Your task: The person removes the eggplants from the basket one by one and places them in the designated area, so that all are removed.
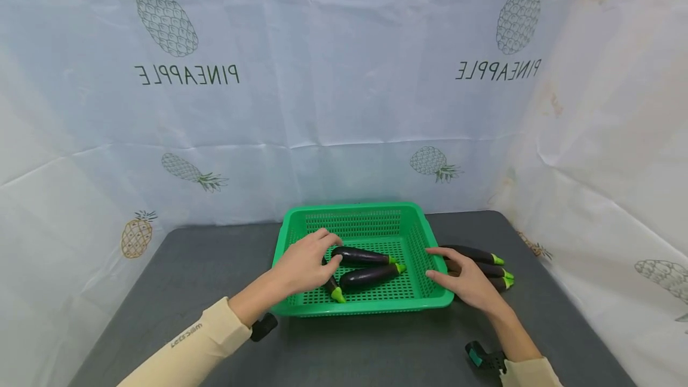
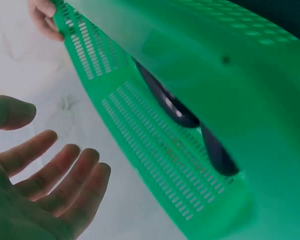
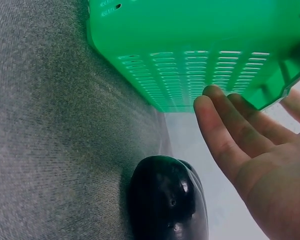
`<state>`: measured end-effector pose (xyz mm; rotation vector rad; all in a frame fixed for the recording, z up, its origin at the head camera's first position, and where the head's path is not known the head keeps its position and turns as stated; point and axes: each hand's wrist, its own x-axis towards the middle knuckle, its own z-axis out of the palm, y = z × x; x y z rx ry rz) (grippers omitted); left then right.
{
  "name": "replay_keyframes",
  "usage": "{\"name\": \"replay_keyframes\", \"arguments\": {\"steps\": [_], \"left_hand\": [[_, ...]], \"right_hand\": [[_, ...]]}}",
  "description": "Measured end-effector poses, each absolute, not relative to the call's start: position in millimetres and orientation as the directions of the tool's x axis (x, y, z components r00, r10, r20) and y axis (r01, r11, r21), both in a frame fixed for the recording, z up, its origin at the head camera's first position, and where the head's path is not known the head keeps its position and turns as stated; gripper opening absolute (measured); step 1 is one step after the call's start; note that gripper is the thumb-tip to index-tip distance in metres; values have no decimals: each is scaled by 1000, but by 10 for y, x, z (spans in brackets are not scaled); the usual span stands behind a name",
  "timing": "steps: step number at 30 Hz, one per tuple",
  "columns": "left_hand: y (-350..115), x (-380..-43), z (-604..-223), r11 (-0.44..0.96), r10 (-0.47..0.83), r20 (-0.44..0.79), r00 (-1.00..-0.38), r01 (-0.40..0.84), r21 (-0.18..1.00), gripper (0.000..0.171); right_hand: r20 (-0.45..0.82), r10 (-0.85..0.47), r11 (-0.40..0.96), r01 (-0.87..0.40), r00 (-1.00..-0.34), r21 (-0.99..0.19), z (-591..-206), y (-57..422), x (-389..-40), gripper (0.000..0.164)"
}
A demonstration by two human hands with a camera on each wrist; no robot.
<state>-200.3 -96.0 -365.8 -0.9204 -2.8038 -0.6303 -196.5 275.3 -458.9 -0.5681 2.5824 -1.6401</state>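
A dark grey table (image 1: 344, 351) stands against pale hanging sheets (image 1: 344, 94) printed with pineapples (image 1: 166, 22). On it, a green basket (image 1: 365, 307) contains three eggplants (image 1: 371, 278); other eggplants (image 1: 475, 254) lie to its right. The left hand (image 1: 306, 263) hovers over the basket, fingers loosely spread; the right hand (image 1: 470, 282) is at its right rim (image 1: 428, 232), though whether it grips I cannot tell.

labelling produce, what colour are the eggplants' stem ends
The stem ends are bright green, best seen in the head view.

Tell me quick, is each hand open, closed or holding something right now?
Left hand: open, over the green basket, holding nothing.
Right hand: open, at the right rim of the green basket, no clear grip.
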Motion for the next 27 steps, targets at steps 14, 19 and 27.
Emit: {"name": "replay_keyframes", "arguments": {"steps": [14, 19, 27], "left_hand": [[-613, -2210, -3683, 719, 642, 95, -761, 641, 271, 28], [-542, -2299, -3694, 716, 667, 29, -744, 652, 249, 30], [-424, -2418, -3684, 685, 717, -41, -696, 692, 227, 30]], "right_hand": [[157, -312, 395, -278, -937, -876, -4584, 2741, -1953, 52], [148, -305, 390, -266, -941, -882, -4567, 2721, -1966, 52], [146, -297, 381, -258, -944, -888, -4562, 2727, -1957, 53]]}}
